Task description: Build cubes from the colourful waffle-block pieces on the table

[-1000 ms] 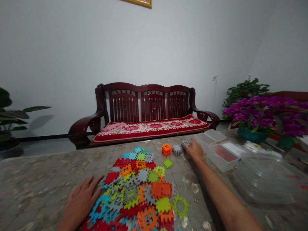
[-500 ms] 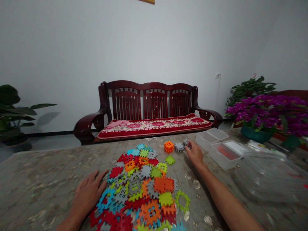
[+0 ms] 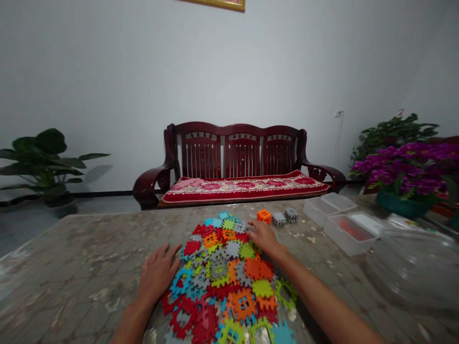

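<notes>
A heap of notched plastic building tiles [image 3: 218, 267] in red, orange, green, blue and grey spreads over the table [image 3: 89, 267]. My left hand [image 3: 159, 270] rests flat beside the heap's left edge, fingers spread and holding nothing. At the heap's upper right edge, my right hand [image 3: 264, 235] reaches in over the tiles, finger and thumb apart near a grey tile [image 3: 240, 227]. The spot where a loose green tile lay is covered by this hand. Just beyond it stand an orange tile stack [image 3: 264, 216], a grey tile stack [image 3: 278, 219] and a second grey stack [image 3: 291, 215].
To the right are an open clear plastic box [image 3: 346, 234] with something red inside, another clear container [image 3: 319, 206] and a large clear plastic lid [image 3: 416, 267]. Purple flowers in a green pot [image 3: 403, 204] stand behind them. A wooden bench [image 3: 240, 157] is beyond the table.
My right hand has left the second grey stack and moved left and nearer to the heap's edge. My left hand stays beside the heap. The view has shifted left.
</notes>
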Tool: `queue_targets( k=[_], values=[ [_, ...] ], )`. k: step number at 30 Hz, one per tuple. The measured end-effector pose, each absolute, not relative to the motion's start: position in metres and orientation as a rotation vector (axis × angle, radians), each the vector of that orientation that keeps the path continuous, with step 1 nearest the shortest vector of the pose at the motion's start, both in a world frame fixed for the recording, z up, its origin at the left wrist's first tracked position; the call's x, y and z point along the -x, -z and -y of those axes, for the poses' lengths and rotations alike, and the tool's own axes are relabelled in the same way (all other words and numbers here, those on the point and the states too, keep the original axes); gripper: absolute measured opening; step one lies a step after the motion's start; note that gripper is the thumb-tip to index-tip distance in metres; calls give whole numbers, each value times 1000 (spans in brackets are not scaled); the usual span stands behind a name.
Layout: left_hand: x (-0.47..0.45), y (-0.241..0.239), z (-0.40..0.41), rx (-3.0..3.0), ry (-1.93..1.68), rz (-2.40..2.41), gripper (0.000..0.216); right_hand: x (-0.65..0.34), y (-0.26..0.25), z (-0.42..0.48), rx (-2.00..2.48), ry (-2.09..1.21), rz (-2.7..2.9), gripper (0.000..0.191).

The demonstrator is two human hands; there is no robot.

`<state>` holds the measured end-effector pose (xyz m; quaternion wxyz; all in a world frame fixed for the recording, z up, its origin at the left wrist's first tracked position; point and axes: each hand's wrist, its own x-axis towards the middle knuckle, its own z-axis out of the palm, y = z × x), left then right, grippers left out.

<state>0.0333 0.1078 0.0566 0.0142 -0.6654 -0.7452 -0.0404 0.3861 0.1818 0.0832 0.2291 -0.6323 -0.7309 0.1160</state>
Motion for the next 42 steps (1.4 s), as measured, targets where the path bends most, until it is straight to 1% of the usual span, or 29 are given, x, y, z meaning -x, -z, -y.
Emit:
queue_targets(
  k=[5,12,18,23,27,31,37,40,42],
  values=[
    [-34,-57,-107,2065,93,2325,54,-361,-89,-195,1792,-287,2064,48],
    [-35,-56,-107,2050,123,2326,53,-353,-86,-199,1832,-200,2152,42],
    [-33,-53,-109,2061,130,2310,53,-358,-83,-193,1717,-203,2140,50],
    [-30,-48,-111,2057,185,2313,53,-388,-79,-174,1637,-267,1991,63],
    [-28,-46,-112,2071,159,2311,54,-436,-71,-159,1621,-314,1863,63],
    [-27,-47,-112,2078,122,2298,55,-488,-61,-153,1679,-305,1731,67],
    [-27,-44,-113,2046,158,2282,56,-530,-45,-154,1718,-281,1642,66],
    [-26,-43,-114,2061,160,2276,56,-532,-40,-151,1867,-154,1574,63],
    [-25,-44,-115,2072,155,2277,57,-527,-40,-147,1972,-59,1553,57]
  ],
)
